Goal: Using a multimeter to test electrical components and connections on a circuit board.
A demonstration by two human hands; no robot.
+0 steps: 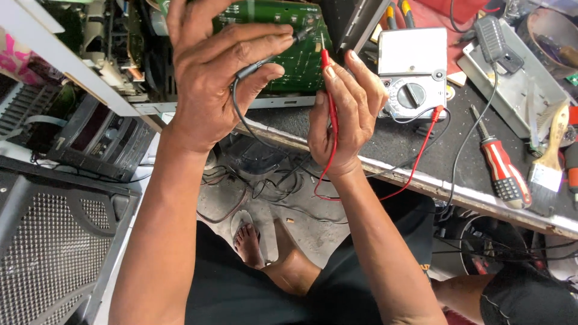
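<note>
A green circuit board (289,42) stands tilted at the far edge of the tabletop (397,144), propped against the open metal chassis (114,48) of a device at the far left corner. Two test probes meet its face. The left hand (211,78) is raised in front of the board, its grip closed on a black probe (271,57), pinched between thumb and fingers, with the tip laid against the board's upper part. Its black lead (241,120) loops down past the wrist toward the front edge of the tabletop. The right hand (346,114) is just beside it, grip closed around a red probe (328,90) held upright like a pen, the metal tip touching the board near its right edge. The red lead (415,156) drops below the hand, curls over the front edge and runs back up to a grey analogue meter (412,72) with a round dial, which lies on the tabletop right of the board. Farther right lie a screwdriver (503,171) with a red and white handle and a paintbrush (551,150), near the front right edge. A grey metal box (512,84) sits at the far right corner with a black adapter (490,36) resting on it. Below the tabletop, loose cables (259,180) lie on the floor, near the person's bare foot (247,241).
</note>
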